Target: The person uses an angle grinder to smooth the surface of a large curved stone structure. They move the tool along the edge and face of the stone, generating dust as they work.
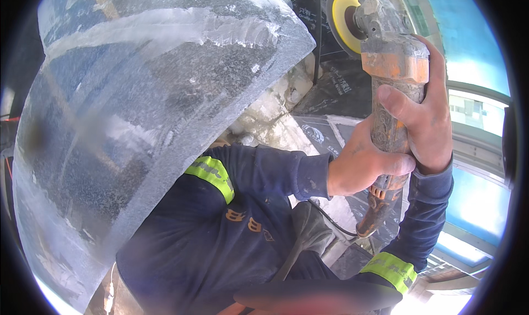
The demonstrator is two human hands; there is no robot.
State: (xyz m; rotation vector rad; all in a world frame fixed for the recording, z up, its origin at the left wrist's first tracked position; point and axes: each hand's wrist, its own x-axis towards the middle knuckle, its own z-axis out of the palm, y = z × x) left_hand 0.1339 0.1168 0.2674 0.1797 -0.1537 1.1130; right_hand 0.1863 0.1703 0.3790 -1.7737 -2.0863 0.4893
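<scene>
A dusty orange-and-grey angle grinder (394,67) is held upright at the right, its head at the top. Its round disc (346,22), yellow with a grey rim, faces left toward a large curved grey block (165,100) with whitish, frosted patches. Disc and block look apart. My right hand (425,114) wraps the grinder's body just below the orange gear housing, thumb across the front. Lower down, my left hand (361,159) grips the handle from the left, thumb also across it. Whether the disc is spinning, I cannot tell.
A dark power cord (333,222) leaves the grinder's bottom end. Behind are dark printed sheets (339,89) and whitish rubble-like pieces (275,103). Blue panels (474,205) with pale frames line the right side. A blurred dark-and-red shape (319,298) crosses the bottom edge.
</scene>
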